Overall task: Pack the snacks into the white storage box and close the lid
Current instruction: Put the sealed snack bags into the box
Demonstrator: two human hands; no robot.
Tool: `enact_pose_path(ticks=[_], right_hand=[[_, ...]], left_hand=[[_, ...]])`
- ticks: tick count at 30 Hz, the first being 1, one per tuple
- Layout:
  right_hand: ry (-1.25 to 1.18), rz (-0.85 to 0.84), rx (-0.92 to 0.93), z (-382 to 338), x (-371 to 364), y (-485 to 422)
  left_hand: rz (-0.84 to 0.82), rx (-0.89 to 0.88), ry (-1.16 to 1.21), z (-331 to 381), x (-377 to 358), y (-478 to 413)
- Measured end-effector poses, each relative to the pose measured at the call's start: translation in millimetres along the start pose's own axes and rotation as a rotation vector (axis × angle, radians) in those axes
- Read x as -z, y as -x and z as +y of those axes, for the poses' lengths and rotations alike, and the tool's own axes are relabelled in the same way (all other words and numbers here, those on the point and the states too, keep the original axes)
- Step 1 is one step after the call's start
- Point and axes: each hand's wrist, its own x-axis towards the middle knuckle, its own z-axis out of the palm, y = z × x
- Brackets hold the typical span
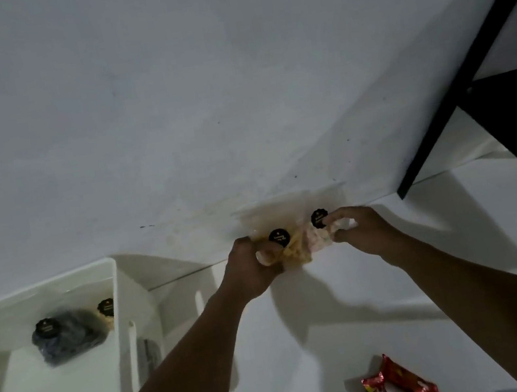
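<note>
The box (114, 283) stands left, two packets (67, 336) in it. Right of it, against the wall (165, 108), the left hand (251, 273) and right hand (365, 232) grip more packets (297, 246). Bars (399, 385) lie nearer, right.

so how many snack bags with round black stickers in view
4. A dark bag and a pale bag in the white storage box; a yellow bag in the left hand, a pinkish bag in the right hand. Others may be hidden.
</note>
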Motion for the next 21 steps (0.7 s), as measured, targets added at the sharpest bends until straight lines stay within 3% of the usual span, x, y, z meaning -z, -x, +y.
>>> enact_pose_path(ticks=[6,13,21], right_hand=[[-0.113,-0.019,-0.012,15.8,-12.9,-26.8],[-0.025,0.046,0.08,2.8,-17.8,8.9],[-0.002,0.034,0.216,-78.6,-37.6,72.2]], left_hand=[[0.039,0.141,0.15,-3.5,-18.3,-21.2],[0.059,0.069,0.15,1.9,-2.4,10.4],[0.184,-0.04,0.127,11.4,83.7,80.0]])
